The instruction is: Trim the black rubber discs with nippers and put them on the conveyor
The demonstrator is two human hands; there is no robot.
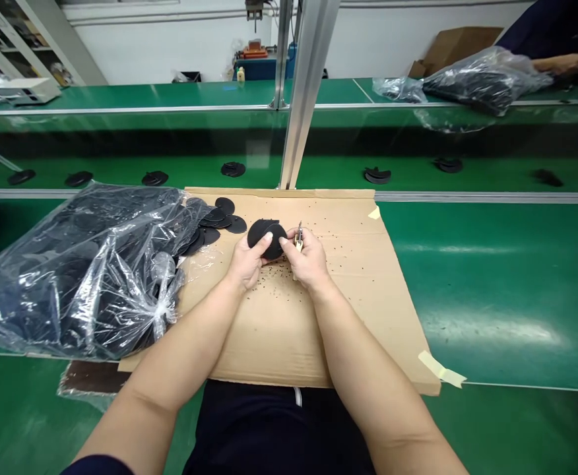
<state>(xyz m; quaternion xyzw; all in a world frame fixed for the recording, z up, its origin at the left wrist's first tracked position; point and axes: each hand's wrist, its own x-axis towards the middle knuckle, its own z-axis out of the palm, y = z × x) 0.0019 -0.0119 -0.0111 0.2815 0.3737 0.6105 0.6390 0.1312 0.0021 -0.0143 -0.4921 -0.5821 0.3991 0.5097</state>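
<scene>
Above the cardboard, my left hand [247,261] is closed on a few round black discs [272,243], its thumb across the front one. The discs overlap, so how many there are I cannot tell. My right hand [309,260] is wrapped round a small cutter [299,239] with a pale yellow handle and a pointed metal tip, which points away from me. Its thumb and fingertip also touch the right edge of the front disc. More black discs [236,225] lie loosely just beyond my left hand, at the mouth of a clear plastic bag [115,264] full of them.
Black crumbs dot the cardboard sheet [368,316], taped down at its right corners. Small disc piles [233,169] lie along the green strip behind it. A metal post [309,92] rises at the cardboard's back edge. Another person's arm [566,64] is beside a plastic bag [487,78], far right.
</scene>
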